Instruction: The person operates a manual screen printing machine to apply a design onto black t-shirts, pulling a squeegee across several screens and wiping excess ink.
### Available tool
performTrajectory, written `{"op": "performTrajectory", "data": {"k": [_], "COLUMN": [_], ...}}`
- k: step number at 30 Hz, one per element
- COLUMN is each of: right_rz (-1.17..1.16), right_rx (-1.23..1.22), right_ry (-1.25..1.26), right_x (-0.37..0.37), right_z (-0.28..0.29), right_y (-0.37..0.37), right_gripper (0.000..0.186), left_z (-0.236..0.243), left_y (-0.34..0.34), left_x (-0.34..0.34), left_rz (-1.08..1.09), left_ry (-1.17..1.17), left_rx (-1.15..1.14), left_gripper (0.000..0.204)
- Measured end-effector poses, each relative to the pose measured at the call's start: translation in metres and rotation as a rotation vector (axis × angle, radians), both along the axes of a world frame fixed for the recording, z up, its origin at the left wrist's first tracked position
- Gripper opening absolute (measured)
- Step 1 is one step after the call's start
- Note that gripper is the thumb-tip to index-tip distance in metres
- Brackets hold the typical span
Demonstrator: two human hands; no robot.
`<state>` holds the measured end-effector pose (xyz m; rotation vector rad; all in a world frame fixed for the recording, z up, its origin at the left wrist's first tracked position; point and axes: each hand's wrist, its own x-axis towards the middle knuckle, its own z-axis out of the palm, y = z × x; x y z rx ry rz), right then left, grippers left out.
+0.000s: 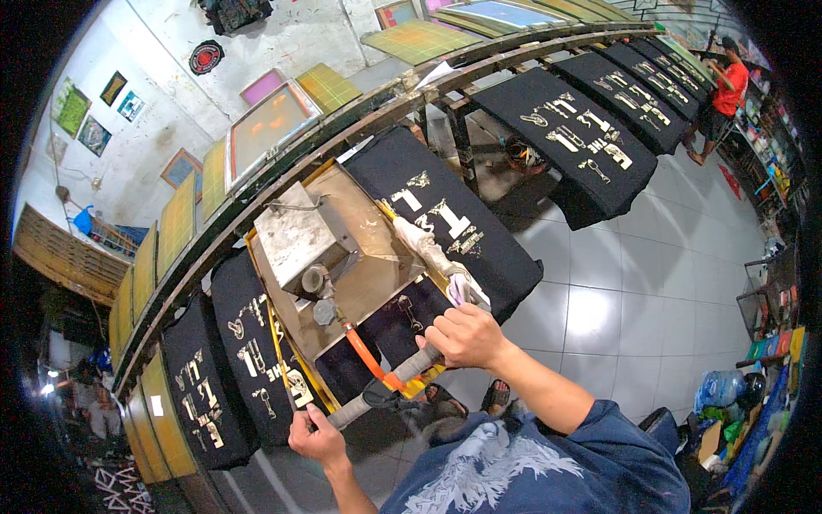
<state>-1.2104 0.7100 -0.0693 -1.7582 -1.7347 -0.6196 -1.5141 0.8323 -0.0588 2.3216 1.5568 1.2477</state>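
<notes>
In front of me a boxy metal heater (300,236) sits on a yellow-edged frame, over a board with a black printed shirt (462,206). A grey tape-wrapped handle bar (349,413) runs along the frame's near side. My right hand (465,336) is closed around the bar's right end, beside a white cloth wrapping (428,248) on the frame's edge. My left hand (318,437) is closed at the bar's left end, where the yellow side rail also ends; its exact hold is partly hidden. An orange hose (364,351) links the heater to the near bar.
More black shirts with pale prints (569,128) lie on boards along the curved rack, right and left (201,390). Screen frames (270,128) lean on the wall. A person in a red top (729,90) stands far right. Shelves and a blue water jug (719,388) line the right side.
</notes>
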Motion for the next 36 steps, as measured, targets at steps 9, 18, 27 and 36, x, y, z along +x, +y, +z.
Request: {"op": "performTrajectory", "data": {"k": [9,18,27,36], "right_rz": [-0.041,-0.041,0.131,0.382], "right_rx": [-0.065,-0.077,-0.279,-0.218], "right_ry": [-0.010,-0.020,0.101,0.052], "right_x": [-0.002,0.004,0.019,0.033], "right_z": [0.012,0.011,0.019,0.096], "right_y": [-0.010,-0.023,-0.043,0.041], "right_gripper": [0.034,0.037,0.036,0.041], "left_z": [-0.002,0.002,0.000,-0.008], "left_y": [-0.002,-0.004,-0.017,-0.016], "left_x": [0.000,0.009,0.016,0.031], "left_rz": [-0.069,-0.169,-0.033,0.012], "left_ry": [-0.008,0.012,0.029,-0.062], "left_rx": [-0.045,-0.066,-0.017,0.047], "left_gripper": [0.038,0.033,0.036,0.033]}}
